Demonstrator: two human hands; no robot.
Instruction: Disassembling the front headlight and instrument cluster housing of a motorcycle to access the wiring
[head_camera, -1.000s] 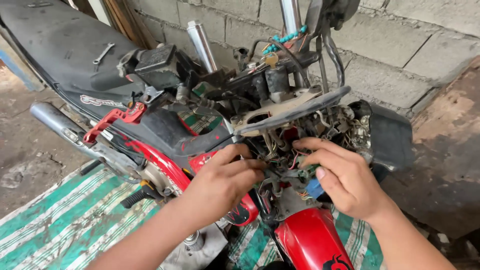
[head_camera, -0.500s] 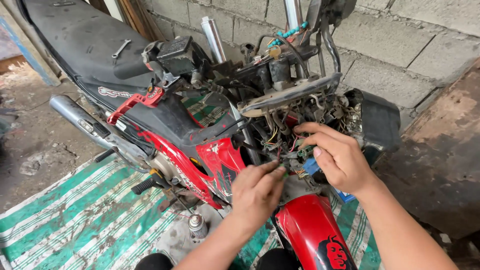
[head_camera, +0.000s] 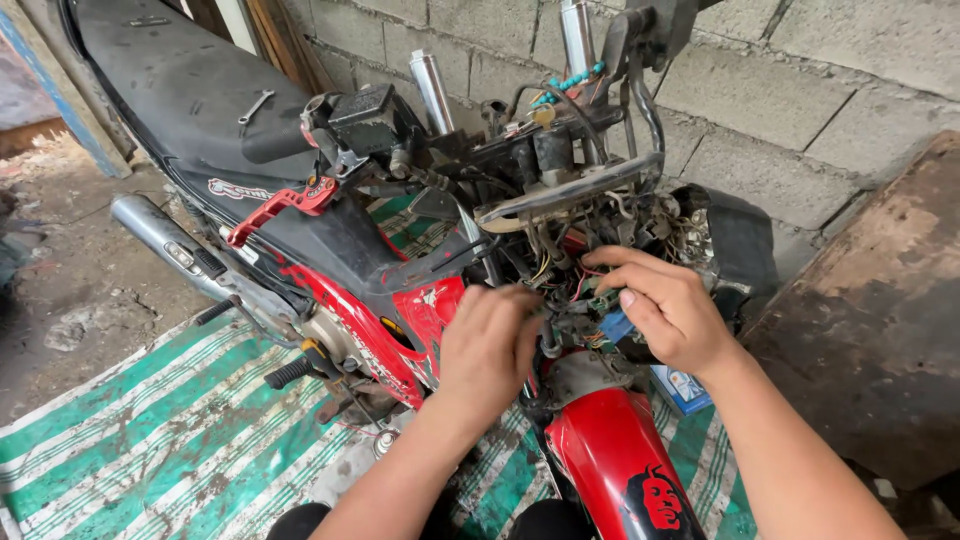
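A red and black motorcycle (head_camera: 380, 290) stands stripped at the front, its wiring bundle (head_camera: 570, 265) exposed under the handlebar bracket. My left hand (head_camera: 487, 350) is pressed against the frame just left of the wires, fingers curled; what it grips is hidden. My right hand (head_camera: 665, 310) reaches into the wires from the right, fingers pinched on a small green connector (head_camera: 603, 297), with a blue connector (head_camera: 615, 326) just under the thumb. The red front fender (head_camera: 620, 460) sits below both hands.
A grey block wall (head_camera: 800, 90) rises behind the motorcycle. A green and white striped mat (head_camera: 130, 440) covers the ground underneath. A wrench (head_camera: 256, 106) lies on the black seat. A chrome exhaust pipe (head_camera: 160, 235) juts left. A rusty panel (head_camera: 880, 320) leans at right.
My left hand came off the wiring, dropped low, then rose again to the frame beside the wires. My right hand stayed in the wire bundle. The view shifted left and down.
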